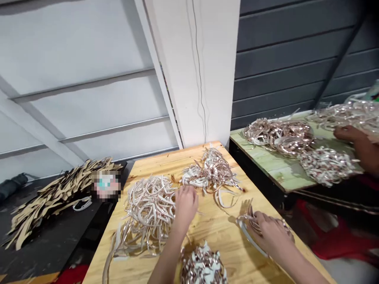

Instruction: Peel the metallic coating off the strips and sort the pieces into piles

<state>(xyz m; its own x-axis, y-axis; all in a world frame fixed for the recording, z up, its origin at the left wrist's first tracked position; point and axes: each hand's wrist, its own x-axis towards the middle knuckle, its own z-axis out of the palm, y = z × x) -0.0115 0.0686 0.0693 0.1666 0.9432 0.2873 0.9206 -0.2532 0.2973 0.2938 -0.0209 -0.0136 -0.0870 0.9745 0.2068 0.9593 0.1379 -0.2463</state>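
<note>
My right hand (271,232) is wrapped over a bundle of shiny rose-gold and white strips (250,221) near the right edge of the wooden table. Their ends stick out past my fingers. My left hand (187,199) has its fingers curled together, just right of a large loose pile of curled strips (151,205). What it holds, if anything, is hidden. Beyond it lies a smaller heap of strips (217,169), some tied into bunches. Close to me sits a mound of short cut pieces (203,264), rose-gold and white.
The wooden table (237,252) stands against a white pillar (213,71). To the right, a co-worker's hand (348,134) touches a greenish table (284,177) bearing more strips (278,136) and cut pieces (325,165). Tan strips (62,189) cover a black table at left.
</note>
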